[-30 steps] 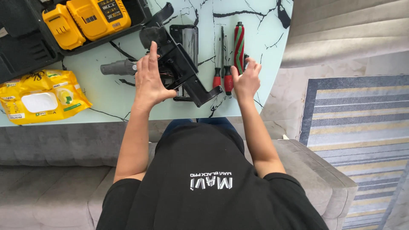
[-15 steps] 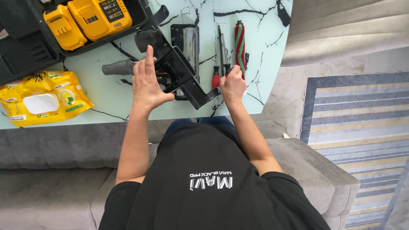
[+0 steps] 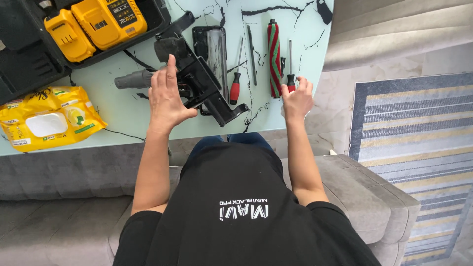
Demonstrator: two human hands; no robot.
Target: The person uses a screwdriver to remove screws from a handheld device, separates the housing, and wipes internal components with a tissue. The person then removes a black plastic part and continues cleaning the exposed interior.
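My left hand (image 3: pixel 167 101) lies flat, fingers spread, against the black plastic vacuum head (image 3: pixel 199 81) on the pale marbled table (image 3: pixel 123 118). My right hand (image 3: pixel 295 101) curls over the red-handled screwdriver (image 3: pixel 290 69). Beyond lies the striped bristly roller (image 3: pixel 274 56).

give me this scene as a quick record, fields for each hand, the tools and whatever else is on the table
left hand: left hand open, palm against the black vacuum head part
right hand: right hand on the red-handled screwdriver near the table edge
tools: second red-handled screwdriver, thin metal rod
roller: red and green brush roller, lying beside the screwdrivers
case: black case with yellow batteries
other: yellow wipes pack, grey tube
surface: pale marbled table
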